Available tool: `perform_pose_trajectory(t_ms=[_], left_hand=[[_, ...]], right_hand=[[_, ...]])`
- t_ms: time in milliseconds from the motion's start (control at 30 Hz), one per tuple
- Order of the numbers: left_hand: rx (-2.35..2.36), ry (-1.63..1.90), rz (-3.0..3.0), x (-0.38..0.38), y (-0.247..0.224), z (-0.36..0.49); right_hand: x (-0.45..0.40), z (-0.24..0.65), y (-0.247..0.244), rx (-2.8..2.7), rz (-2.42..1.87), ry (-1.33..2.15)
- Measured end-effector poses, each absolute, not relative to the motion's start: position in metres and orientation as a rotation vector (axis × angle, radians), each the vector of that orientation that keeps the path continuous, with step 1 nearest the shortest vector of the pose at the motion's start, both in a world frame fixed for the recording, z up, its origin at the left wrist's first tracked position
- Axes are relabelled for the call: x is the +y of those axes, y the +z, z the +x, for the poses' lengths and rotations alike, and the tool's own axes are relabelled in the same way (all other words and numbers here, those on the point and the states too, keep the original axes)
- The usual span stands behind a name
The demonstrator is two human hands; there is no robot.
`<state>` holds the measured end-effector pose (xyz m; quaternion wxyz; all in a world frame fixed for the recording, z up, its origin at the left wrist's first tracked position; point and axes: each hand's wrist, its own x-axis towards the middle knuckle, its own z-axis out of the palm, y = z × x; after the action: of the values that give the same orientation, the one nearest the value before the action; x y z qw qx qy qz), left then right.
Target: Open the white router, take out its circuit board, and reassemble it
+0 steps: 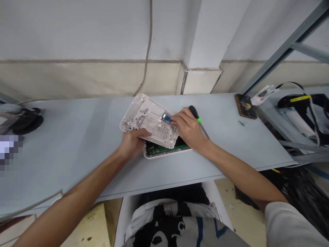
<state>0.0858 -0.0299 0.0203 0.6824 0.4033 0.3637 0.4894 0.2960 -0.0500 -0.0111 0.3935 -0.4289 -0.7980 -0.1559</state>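
My left hand (132,142) is closed on the lower left edge of a white perforated plastic cover (151,125), thumb on top. The cover is tilted, its inner side with ribs and screw posts facing up. My right hand (189,128) pinches a small blue piece with a shiny metal end (166,118) against the cover's upper right side; its exact kind is unclear. Partly beneath the cover, a white casing (164,155) with a green circuit board (157,150) lies on the table. A screwdriver (194,113) with a black and green handle lies beyond my right hand.
The grey table (84,137) runs along the wall. At its right stand a dark wooden block (246,106) and a white device (264,95) by a metal frame (277,48). A tiny metal piece (241,123) lies nearby. A round black object (28,121) is at far left.
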Motion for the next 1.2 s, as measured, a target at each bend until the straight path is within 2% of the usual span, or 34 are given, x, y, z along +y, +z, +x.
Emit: perform_pose_trajectory(t_ms=[233, 400, 733, 900, 1100, 1200], left_hand=[[0.793, 1.124, 0.883, -0.036, 0.023, 0.085], [0.792, 1.091, 0.869, -0.036, 0.024, 0.082], [0.836, 1.055, 0.847, -0.042, 0.026, 0.083], [0.853, 1.026, 0.934, -0.037, 0.031, 0.073], [0.88, 1.108, 0.994, -0.026, 0.035, 0.061], [0.879, 1.146, 1.011, -0.023, 0.038, 0.058]], right_hand=[[-0.053, 0.302, -0.008, -2.092, -1.255, -0.713], [-0.059, 0.296, -0.001, -2.122, -1.154, -0.981], [-0.058, 0.288, 0.006, -2.126, -1.153, -0.978], [-0.057, 0.294, 0.003, -2.071, -1.142, -0.734], [-0.061, 0.299, -0.002, -1.798, -1.066, 0.063], [-0.063, 0.298, -0.006, -1.743, -1.141, 0.241]])
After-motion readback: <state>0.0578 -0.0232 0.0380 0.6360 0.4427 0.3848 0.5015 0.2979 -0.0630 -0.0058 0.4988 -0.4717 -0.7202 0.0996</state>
